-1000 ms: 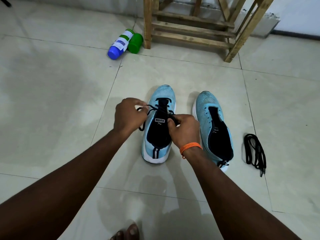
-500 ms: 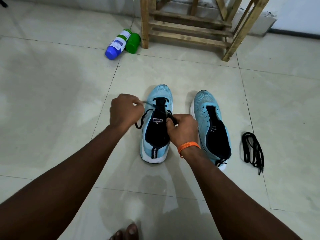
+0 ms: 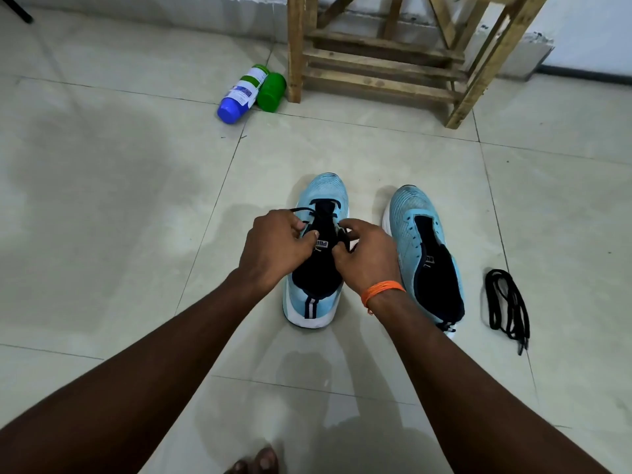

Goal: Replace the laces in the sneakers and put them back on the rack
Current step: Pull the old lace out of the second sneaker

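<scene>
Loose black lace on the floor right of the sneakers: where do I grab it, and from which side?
Probably pinch the loose lace mid-bundle, where its strands run side by side, coming straight down from above. It lies flat on the tile, folded long, clear of the right-hand sneaker; the tips trail toward you.

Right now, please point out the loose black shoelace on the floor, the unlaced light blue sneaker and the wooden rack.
Loose black shoelace (image 3: 512, 304), head view, middle of bundle.
Unlaced light blue sneaker (image 3: 408, 210), head view, toe mesh.
Wooden rack (image 3: 376, 84), head view, lowest slat.
</scene>
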